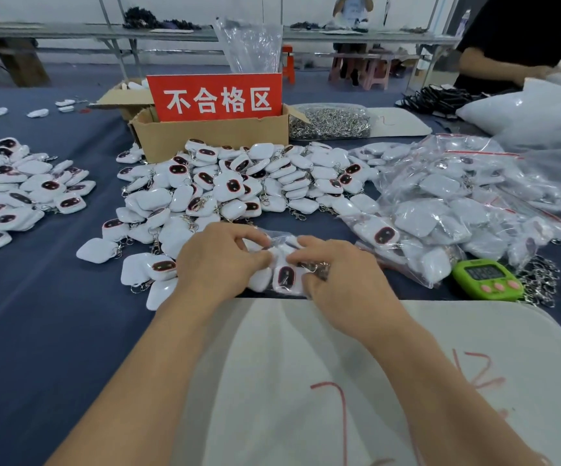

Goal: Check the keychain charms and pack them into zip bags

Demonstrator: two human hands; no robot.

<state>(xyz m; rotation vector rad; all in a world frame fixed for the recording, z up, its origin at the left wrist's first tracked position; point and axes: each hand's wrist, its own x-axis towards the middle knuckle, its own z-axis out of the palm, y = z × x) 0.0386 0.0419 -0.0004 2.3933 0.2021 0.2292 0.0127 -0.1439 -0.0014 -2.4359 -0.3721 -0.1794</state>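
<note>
A clear zip bag point(284, 275) holding white charms, one showing a dark oval face, lies on the blue table just beyond a white mat point(306, 364). My left hand point(220, 264) pinches the bag's top from the left. My right hand point(339, 274) grips it from the right, fingers curled over the plastic and the key rings. A big heap of loose white keychain charms point(238, 183) lies right behind my hands. Filled zip bags point(457, 203) are piled to the right.
A cardboard box point(212, 132) with a red sign stands behind the heap. A second charm pile point(13, 190) lies at the left, a bag of metal clasps point(329, 121) at the back, a green timer point(487, 279) at the right. Another person point(524, 45) works at the far right.
</note>
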